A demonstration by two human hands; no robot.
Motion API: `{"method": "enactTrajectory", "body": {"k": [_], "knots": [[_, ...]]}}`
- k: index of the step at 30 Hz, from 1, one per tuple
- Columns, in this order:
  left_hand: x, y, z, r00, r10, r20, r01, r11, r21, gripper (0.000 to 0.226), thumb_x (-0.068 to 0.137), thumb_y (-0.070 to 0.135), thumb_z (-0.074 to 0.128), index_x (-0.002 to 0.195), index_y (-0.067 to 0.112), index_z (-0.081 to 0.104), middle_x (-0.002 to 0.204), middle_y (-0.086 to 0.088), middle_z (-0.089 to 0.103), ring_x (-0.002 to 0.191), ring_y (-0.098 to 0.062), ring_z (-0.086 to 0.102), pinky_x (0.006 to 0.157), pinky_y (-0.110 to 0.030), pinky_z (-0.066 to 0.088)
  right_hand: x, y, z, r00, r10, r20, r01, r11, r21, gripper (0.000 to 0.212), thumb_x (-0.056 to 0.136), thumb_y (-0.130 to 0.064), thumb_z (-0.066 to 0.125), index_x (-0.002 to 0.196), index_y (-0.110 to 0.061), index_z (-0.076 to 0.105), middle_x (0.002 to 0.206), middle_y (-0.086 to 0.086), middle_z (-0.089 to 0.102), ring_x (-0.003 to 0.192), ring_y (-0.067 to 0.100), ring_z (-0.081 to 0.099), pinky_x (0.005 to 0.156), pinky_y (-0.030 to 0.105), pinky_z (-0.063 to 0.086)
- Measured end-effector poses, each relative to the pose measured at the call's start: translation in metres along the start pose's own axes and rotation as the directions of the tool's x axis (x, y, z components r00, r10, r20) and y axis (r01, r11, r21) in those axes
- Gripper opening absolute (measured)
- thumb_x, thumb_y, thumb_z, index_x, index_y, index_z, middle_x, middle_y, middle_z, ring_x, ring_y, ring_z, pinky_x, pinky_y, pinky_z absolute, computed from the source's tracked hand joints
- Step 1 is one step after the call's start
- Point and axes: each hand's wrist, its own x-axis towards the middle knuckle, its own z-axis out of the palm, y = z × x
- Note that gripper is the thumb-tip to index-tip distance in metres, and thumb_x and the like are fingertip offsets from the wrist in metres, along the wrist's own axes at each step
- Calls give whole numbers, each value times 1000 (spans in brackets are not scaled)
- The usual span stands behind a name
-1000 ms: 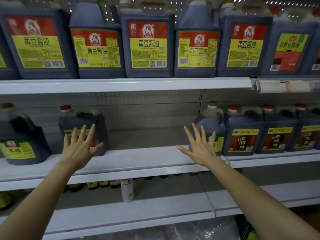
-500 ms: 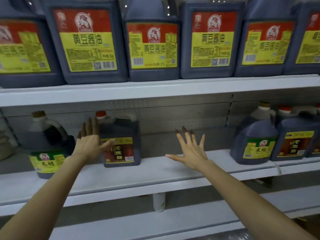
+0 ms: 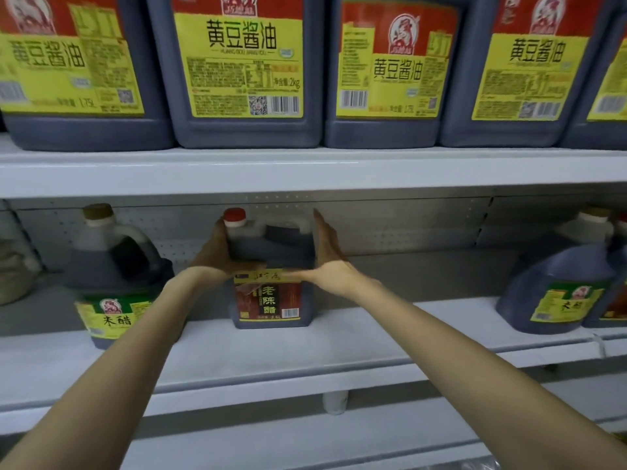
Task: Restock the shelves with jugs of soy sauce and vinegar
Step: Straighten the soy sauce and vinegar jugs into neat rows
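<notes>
Moved inward, left hand (image 3: 213, 256) and right hand (image 3: 331, 263) press flat-fingered against one red-capped jug (image 3: 269, 301).

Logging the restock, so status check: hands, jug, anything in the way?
Left hand and right hand flat against the sides of the red-capped vinegar jug. Jug upright on middle shelf. Green-label jug close at left.

A shop: white retail shelves (image 3: 305, 174) stocked with labelled, barcoded jugs (image 3: 244, 69).

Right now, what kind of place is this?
Probably a grocery store aisle: long white metal shelves, a row of same-brand barcoded soy sauce jugs on the upper one, and labelled vinegar jugs spaced below.
</notes>
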Motion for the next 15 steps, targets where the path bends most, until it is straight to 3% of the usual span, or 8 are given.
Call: {"method": "enactTrajectory", "body": {"k": [2,8,12,15], "knots": [[4,0,-4,999,-22,24,22,999,38,103,68,16,84,146,7,18,143,-17,42,130,-36,42,97,-37,40,15,-2,3,1000,9,-23,-7,995,96,117,71,-34,83,152,-29,-2,160,-2,8,144,26,19,108,40,35],[11,-3,-12,995,-36,88,30,997,65,101,68,17,85,145,8,20,142,-17,44,127,-36,45,94,-36,41,42,16,10,996,92,13,-93,987,130,108,66,-35,87,145,-20,16,146,4,37,129,25,43,97,40,50],[13,-4,-11,992,-65,107,57,995,83,102,68,17,84,145,8,18,142,-16,44,126,-35,46,88,-31,41,42,20,10,997,79,9,-79,987,141,104,64,-37,88,140,-23,18,138,3,46,120,24,50,91,41,54],[15,-1,-9,992,-73,105,61,992,107,103,67,16,85,145,6,18,142,-16,43,126,-35,46,83,-29,42,38,20,8,998,63,-11,-62,994,91,101,56,-50,88,132,-32,23,132,1,49,116,23,53,88,43,55]]}}
